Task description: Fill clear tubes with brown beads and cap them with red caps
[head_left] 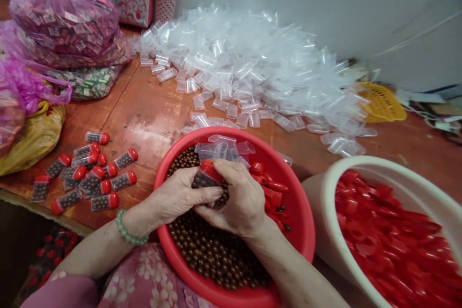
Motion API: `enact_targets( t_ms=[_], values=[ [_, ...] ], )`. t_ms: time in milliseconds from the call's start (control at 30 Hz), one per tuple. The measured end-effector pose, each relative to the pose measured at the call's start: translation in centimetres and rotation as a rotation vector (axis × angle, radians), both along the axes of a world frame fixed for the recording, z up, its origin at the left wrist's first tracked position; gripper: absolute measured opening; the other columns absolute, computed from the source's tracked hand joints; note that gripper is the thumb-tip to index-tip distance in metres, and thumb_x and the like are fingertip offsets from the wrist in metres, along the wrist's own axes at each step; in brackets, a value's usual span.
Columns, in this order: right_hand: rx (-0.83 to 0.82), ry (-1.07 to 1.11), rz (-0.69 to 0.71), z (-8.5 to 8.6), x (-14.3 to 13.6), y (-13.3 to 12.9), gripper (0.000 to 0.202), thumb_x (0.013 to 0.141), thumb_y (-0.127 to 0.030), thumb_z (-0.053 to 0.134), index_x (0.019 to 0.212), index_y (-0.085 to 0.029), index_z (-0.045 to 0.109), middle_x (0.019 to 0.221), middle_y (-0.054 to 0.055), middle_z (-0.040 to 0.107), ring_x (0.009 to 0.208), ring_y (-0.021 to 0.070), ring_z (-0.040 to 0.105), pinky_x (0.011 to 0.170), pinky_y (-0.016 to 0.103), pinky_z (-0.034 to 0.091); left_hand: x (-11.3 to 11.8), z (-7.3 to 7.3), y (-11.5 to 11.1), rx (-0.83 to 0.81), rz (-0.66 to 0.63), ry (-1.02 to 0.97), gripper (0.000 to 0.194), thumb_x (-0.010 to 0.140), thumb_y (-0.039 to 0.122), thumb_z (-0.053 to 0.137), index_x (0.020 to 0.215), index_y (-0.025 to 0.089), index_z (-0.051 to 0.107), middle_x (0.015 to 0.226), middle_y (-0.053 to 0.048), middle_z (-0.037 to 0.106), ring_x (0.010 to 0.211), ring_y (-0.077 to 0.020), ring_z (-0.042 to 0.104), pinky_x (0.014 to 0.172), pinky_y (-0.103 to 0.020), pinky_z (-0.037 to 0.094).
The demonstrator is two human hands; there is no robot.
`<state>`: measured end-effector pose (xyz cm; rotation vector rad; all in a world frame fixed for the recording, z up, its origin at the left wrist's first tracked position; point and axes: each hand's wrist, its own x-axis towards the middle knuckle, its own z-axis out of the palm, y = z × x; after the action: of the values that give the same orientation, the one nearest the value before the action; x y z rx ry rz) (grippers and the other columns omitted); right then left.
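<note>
Hands meet low in the middle of the frame, over a red basin (301, 231) that sits at the near edge of the table (151, 115). The left hand (180, 197) and the right hand (240, 202) both close on one small clear vial (206, 178), packed with brown beads and topped by a red cap. The left grip wraps the vial's body with fingers curled and the thumb lying along its underside; the right grip is folded over the capped end from above, fingers bent tight, so neither hand shows any gap. A green bead bracelet (128, 233) circles the left wrist.

Inside the basin, brown beads (212, 255) fill the left and near parts, a few empty clear vials (224, 147) lie at its far rim, and loose red caps (272, 192) lie on its right side, just beside the right hand.

At the left of the frame a cluster of filled, red-capped vials (88, 175) lies on the table. A large heap of empty clear vials (252, 67) spreads across the upper middle. At the lower right a white tub (325, 187) holds many more red caps (390, 236). Pink plastic bags (61, 19) of small packets are stacked in the upper left, with a yellow bag (34, 137) below them. A yellow basket (382, 103) lies at the right, beyond the heap.
</note>
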<state>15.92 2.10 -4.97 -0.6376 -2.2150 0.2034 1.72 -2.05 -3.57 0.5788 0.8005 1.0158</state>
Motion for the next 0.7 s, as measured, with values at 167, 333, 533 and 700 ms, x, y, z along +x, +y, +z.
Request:
enact_targets(
  t_ms=[167,333,533,700],
  values=[
    [-0.189,0.052,-0.048,0.7,0.7,-0.4,0.067,0.066,-0.031,0.075,0.125,-0.023,0.046,0.101,0.009,0.066,0.086,0.0260,0.068,0.073,0.040,0.057,-0.1,0.7,0.0,0.029,-0.124,-0.039,0.045,0.075,0.055,0.070,0.072,0.011,0.059,0.068,-0.002,0.058,0.066,-0.0107,0.052,0.068,-0.025,0.040],
    [-0.385,0.082,-0.011,1.7,1.3,-0.4,0.072,0.069,-0.035,0.078,0.130,-0.021,0.043,0.104,0.008,0.065,0.086,0.0217,0.068,0.076,0.034,0.058,-0.1,1.4,-0.1,0.010,-0.123,-0.158,0.036,0.079,0.046,0.069,0.084,0.011,0.062,0.075,-0.005,0.063,0.071,-0.0122,0.058,0.074,-0.024,0.044],
    [-0.711,0.172,0.147,2.6,2.4,0.5,0.055,0.074,-0.038,0.077,0.121,-0.021,0.056,0.109,0.008,0.068,0.096,0.0236,0.068,0.082,0.037,0.057,0.4,0.8,-0.6,-0.004,-0.053,-0.085,0.033,0.079,0.041,0.071,0.091,0.012,0.061,0.081,-0.003,0.059,0.071,-0.0105,0.054,0.067,-0.022,0.043],
    [-0.985,0.279,0.130,3.1,3.2,1.4,0.014,0.085,-0.033,0.066,0.091,-0.020,0.068,0.083,0.002,0.071,0.075,0.0156,0.068,0.071,0.030,0.056,0.6,0.5,-0.6,0.160,-0.158,0.137,0.034,0.085,0.046,0.062,0.089,0.013,0.056,0.076,-0.002,0.056,0.070,-0.0111,0.052,0.069,-0.026,0.043]
  ],
)
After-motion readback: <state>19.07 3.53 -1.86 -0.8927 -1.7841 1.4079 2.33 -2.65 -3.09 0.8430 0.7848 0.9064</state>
